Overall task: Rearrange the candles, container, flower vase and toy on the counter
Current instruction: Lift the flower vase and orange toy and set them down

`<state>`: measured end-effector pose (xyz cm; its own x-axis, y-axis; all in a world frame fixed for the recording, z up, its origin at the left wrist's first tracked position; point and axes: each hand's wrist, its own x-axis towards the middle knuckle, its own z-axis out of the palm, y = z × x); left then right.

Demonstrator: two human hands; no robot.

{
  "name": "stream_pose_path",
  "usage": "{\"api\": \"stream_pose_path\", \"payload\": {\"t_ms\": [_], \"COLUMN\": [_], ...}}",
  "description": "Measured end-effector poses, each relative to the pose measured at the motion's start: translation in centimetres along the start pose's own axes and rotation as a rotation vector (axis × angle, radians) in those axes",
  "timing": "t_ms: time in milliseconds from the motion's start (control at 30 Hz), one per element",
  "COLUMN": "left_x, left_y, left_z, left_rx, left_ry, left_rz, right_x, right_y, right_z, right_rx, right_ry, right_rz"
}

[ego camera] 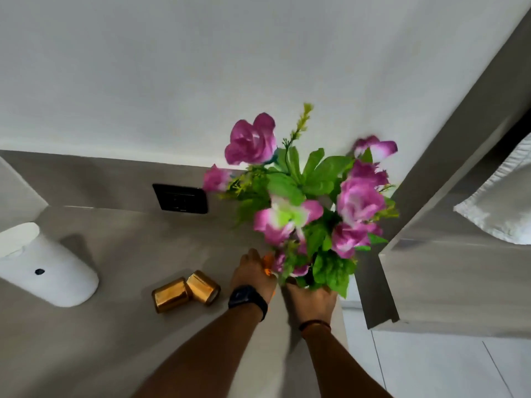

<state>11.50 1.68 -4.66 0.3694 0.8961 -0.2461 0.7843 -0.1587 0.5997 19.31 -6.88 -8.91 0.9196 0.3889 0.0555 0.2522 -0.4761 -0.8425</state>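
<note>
While the right hand (pixel 311 301) grips the flower vase (pixel 309 278) low, just right of the gold candles (pixel 185 291), the left hand (pixel 253 275), closed on something orange (pixel 268 264), should steady it upright.

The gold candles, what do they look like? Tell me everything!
There are two gold candles, short round cups with shiny, metal-looking sides. They sit side by side on the grey counter, touching or nearly touching, with the right one turned at a slight angle. They are just left of the left hand, which does not touch them. A white dispenser stands further to their left. Wax and wicks cannot be seen from here.
</note>
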Motion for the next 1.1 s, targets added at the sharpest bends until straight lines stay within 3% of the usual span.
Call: {"api": "stream_pose_path", "payload": {"t_ms": [100,300,467,667,900,1100], "left_x": [0.2,-0.3,-0.7,-2.9,-4.1,-3.9], "left_y": [-0.3,-0.6,-1.3,-3.6,-7.6,-11.6], "left_z": [0.1,0.1,-0.2,-2.1,-5.6,-9.2], "left_rx": [-0.041,-0.042,0.086,0.02,0.039,0.136], "left_ry": [-0.003,-0.018,0.015,0.059,0.016,0.076], "left_rz": [0.046,0.049,0.143,0.231,0.287,0.294], "right_x": [-0.4,-1.3,-2.5,-6.4,-10.0,-12.4], "right_y": [0.0,0.4,0.1,-0.4,-2.9,-5.1], "right_z": [0.4,0.9,-0.1,-1.7,-1.5,0.8], "right_rx": [0.108,-0.032,-0.235,-0.295,-0.361,-0.431], "right_ry": [-0.118,-0.23,-0.169,0.009,0.05,0.12], "right_rz": [0.06,0.146,0.096,0.063,0.015,-0.163]}}
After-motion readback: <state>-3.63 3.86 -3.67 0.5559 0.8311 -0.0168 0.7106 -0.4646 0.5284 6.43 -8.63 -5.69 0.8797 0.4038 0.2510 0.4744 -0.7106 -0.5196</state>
